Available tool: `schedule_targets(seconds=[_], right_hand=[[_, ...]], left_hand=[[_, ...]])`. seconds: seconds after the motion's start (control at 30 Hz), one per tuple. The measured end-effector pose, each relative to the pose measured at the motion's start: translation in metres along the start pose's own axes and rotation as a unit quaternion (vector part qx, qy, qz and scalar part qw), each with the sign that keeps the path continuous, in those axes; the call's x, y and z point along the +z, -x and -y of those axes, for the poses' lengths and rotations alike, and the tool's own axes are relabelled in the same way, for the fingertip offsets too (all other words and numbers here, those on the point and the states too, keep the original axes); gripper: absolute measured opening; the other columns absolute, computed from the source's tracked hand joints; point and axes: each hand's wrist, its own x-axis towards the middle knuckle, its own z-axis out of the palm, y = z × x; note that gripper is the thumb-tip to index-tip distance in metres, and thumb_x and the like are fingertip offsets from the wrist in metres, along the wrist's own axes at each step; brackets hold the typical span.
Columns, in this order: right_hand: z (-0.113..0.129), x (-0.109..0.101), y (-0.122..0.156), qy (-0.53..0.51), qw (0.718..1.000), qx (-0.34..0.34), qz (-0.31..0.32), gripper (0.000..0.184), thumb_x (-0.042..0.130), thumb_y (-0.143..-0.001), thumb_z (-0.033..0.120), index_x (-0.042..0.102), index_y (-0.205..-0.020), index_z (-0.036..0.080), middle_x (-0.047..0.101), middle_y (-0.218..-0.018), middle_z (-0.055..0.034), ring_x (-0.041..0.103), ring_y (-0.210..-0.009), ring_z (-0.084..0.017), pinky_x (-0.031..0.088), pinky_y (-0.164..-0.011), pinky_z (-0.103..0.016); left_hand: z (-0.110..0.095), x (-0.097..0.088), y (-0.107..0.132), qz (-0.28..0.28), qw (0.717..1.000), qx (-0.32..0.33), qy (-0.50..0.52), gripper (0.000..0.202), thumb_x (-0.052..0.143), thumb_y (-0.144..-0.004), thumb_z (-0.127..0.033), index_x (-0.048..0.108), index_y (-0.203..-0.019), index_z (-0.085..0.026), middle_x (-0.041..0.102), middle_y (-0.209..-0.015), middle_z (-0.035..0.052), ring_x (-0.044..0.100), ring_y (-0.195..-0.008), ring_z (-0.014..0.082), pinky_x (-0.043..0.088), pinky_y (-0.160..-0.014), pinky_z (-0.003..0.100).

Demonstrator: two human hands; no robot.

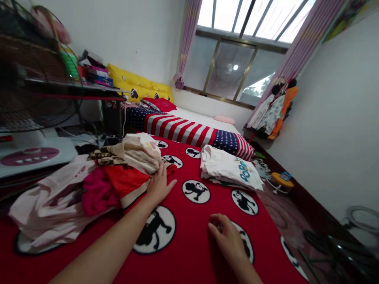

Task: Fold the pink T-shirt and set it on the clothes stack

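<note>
My left hand [160, 186] reaches to the edge of a heap of loose clothes, its fingertips against the cloth and its thumb stretched out. The heap holds a beige garment [140, 152], a red garment with a pale band [127, 179], a magenta cloth [99, 191] and a pale pink garment [56, 209]. Over the red blanket [189, 228] with its round monkey prints, my right hand [227, 236] is loosely curled, thumb apart from the fingers, with nothing seen in it. Beyond it lies a stack of folded white shirts [227, 167], the top one with blue lettering.
An electric fan [26, 86] stands at the left beside a desk [97, 92]. Behind is a bed with a striped and starred cover [183, 128] and yellow pillows [133, 81]. Clothes hang [275, 110] by the window. A small stool [282, 179] stands on the right floor.
</note>
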Motion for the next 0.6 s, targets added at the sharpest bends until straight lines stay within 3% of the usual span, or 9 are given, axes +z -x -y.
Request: schedule_targets(seconds=[0.07,0.13,0.2,0.27,0.4,0.47,0.6], right_hand=[[0.008,-0.013,-0.019,0.03,0.997,-0.01,0.065,0.025,0.055,-0.075,0.037,0.069,-0.086,0.019,0.071,-0.08,-0.0053,0.065,-0.07,-0.021,0.049,-0.068,-0.03],[0.015,-0.028,-0.052,0.067,0.995,-0.026,0.07,0.027,0.051,-0.078,0.036,0.069,-0.083,0.018,0.07,-0.075,-0.0051,0.064,-0.065,-0.02,0.048,-0.065,-0.03],[0.021,-0.043,-0.094,0.146,0.986,-0.077,0.009,0.025,0.05,-0.08,0.032,0.069,-0.089,0.017,0.07,-0.084,-0.0063,0.065,-0.076,-0.02,0.048,-0.073,-0.03],[0.026,-0.053,-0.138,0.266,0.958,-0.1,-0.039,0.028,0.048,-0.083,0.025,0.067,-0.103,0.016,0.066,-0.102,-0.0086,0.064,-0.088,-0.019,0.046,-0.08,-0.028],[0.035,-0.059,-0.202,0.392,0.917,-0.068,-0.039,0.057,0.043,-0.083,0.007,0.045,-0.138,0.019,0.053,-0.122,-0.0144,0.063,-0.09,-0.019,0.044,-0.077,-0.028],[0.037,-0.059,-0.218,0.413,0.909,-0.058,-0.012,0.06,0.045,-0.082,0.005,0.045,-0.139,0.023,0.054,-0.118,-0.0139,0.064,-0.088,-0.02,0.043,-0.074,-0.029],[0.037,-0.064,-0.218,0.45,0.892,-0.037,0.013,0.037,0.056,-0.081,0.014,0.062,-0.117,0.018,0.058,-0.109,-0.0152,0.064,-0.084,-0.022,0.042,-0.071,-0.029]], left_hand=[[0.012,0.002,-0.011,-0.102,0.993,-0.049,0.046,0.07,0.053,-0.085,-0.028,0.028,-0.142,0.003,0.021,-0.153,0.0276,0.027,-0.14,0.0343,0.032,-0.111,0.044],[0.016,0.0,-0.016,-0.152,0.984,-0.021,0.087,0.056,0.05,-0.085,-0.019,0.039,-0.136,0.001,0.03,-0.149,0.0263,0.033,-0.138,0.0323,0.034,-0.111,0.043],[0.013,-0.005,-0.014,-0.148,0.979,0.061,0.125,0.037,0.046,-0.087,-0.014,0.057,-0.121,-0.008,0.051,-0.136,0.0184,0.049,-0.126,0.0272,0.039,-0.106,0.04],[0.005,-0.013,-0.007,-0.14,0.97,0.134,0.149,0.026,0.045,-0.088,-0.013,0.066,-0.104,-0.016,0.065,-0.116,0.01,0.059,-0.109,0.0221,0.045,-0.098,0.037],[-0.008,-0.026,0.004,-0.144,0.954,0.198,0.175,0.018,0.051,-0.086,-0.015,0.068,-0.09,-0.019,0.066,-0.093,0.0058,0.061,-0.092,0.0193,0.047,-0.087,0.034],[-0.008,-0.027,0.004,-0.12,0.952,0.208,0.191,0.017,0.051,-0.086,-0.014,0.068,-0.088,-0.018,0.067,-0.087,0.0054,0.061,-0.087,0.0183,0.048,-0.083,0.032],[-0.004,-0.02,0.002,-0.072,0.959,0.186,0.203,0.018,0.049,-0.086,-0.013,0.067,-0.089,-0.018,0.068,-0.085,0.0043,0.063,-0.084,0.0173,0.048,-0.082,0.03]])
